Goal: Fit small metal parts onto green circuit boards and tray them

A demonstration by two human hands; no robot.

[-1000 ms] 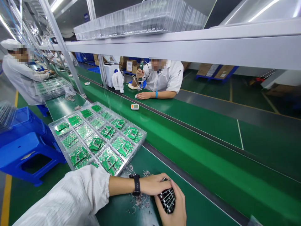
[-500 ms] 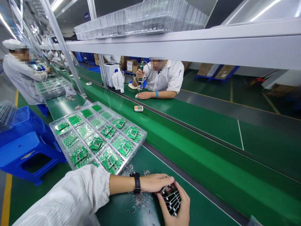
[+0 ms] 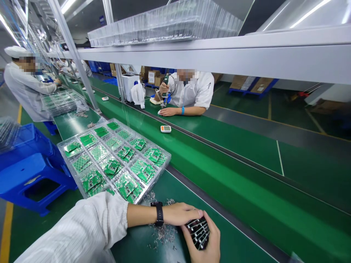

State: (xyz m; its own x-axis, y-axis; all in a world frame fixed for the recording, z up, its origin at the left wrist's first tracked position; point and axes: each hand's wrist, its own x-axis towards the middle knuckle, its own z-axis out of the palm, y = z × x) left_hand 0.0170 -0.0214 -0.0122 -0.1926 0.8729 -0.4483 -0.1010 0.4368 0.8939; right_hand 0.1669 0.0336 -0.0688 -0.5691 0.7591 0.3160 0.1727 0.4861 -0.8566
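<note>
A shiny black stack of thin pieces with silvery strips [image 3: 200,234] sits between my two hands above the green bench. My right hand [image 3: 211,239] wraps around it, thumb on the left side and fingers over the far and right sides. My left hand [image 3: 179,214], with a black watch on the wrist, reaches in from the left and is closed over the stack's far left end. Its fingertips are partly hidden, touching the right fingers. Small loose screw-like metal parts [image 3: 164,233] lie scattered beside and under my left wrist.
A clear compartment tray [image 3: 152,184] with several green circuit boards lies left of my hands. Beyond runs a green conveyor belt [image 3: 219,175] carrying a small white-and-orange device [image 3: 166,129]. A co-worker [image 3: 189,91] sits opposite with a tool. A white shelf [image 3: 219,54] crosses overhead; a blue stool [image 3: 35,175] stands left.
The white-and-orange device has shifted a little right and nearer along the belt. My hands stay together on the stack, which has turned slightly.
</note>
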